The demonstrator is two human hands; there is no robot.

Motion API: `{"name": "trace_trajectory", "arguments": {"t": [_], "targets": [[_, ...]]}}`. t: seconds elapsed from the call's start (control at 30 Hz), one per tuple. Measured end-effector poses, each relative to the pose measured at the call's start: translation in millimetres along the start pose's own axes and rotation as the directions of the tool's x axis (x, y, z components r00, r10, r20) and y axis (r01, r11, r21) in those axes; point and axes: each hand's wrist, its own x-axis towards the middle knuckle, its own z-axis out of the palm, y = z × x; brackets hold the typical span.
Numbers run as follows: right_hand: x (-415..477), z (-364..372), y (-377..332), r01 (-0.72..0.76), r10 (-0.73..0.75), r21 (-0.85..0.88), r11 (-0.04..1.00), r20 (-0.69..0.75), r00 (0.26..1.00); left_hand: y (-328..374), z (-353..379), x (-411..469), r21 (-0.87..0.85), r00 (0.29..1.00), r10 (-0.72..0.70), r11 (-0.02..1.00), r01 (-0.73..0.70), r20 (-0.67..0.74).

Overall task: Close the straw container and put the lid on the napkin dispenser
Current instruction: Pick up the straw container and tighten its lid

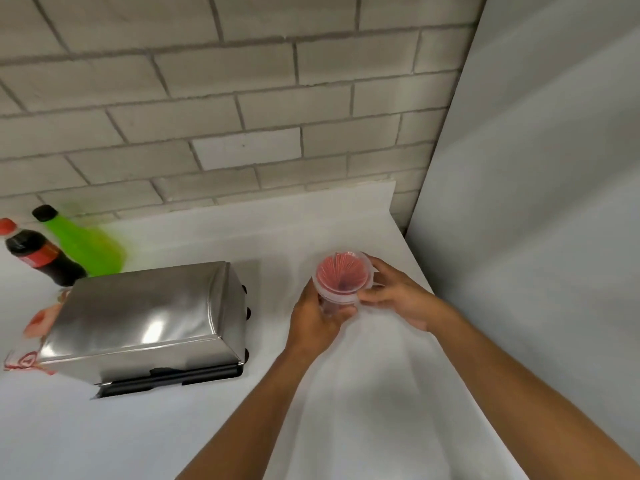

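A clear round straw container (342, 277) full of red straws stands on the white table (363, 393), right of centre. My left hand (317, 322) grips its lower body from the left. My right hand (398, 296) holds the translucent lid rim at the container's top from the right. The steel napkin dispenser (145, 320) lies on its side to the left, its black base facing front, a metal cover over it. Red-printed napkins (33, 341) stick out at its left end.
A dark cola bottle (38, 254) and a green bottle (83, 244) stand behind the dispenser at the far left. A grey brick wall (225, 98) runs along the back. A white panel (536, 202) closes the right side.
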Motion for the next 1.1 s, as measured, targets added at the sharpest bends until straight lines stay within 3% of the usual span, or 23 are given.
{"name": "trace_trajectory", "arguments": {"t": [0.27,0.6,1.1], "targets": [[57,-33,-13,-0.043,0.046,0.066,0.997,-0.033,0.998,11,12,66,0.010,0.998,-0.057,0.998,0.057,-0.008],[107,-49,-31,-0.032,0.035,0.048,0.998,-0.082,0.996,18,12,124,0.052,1.000,0.014,0.999,-0.013,-0.012],[129,-56,-30,-0.038,0.046,0.073,0.997,-0.114,0.992,13,13,141,0.097,1.000,-0.027,0.995,0.027,0.008]]}}
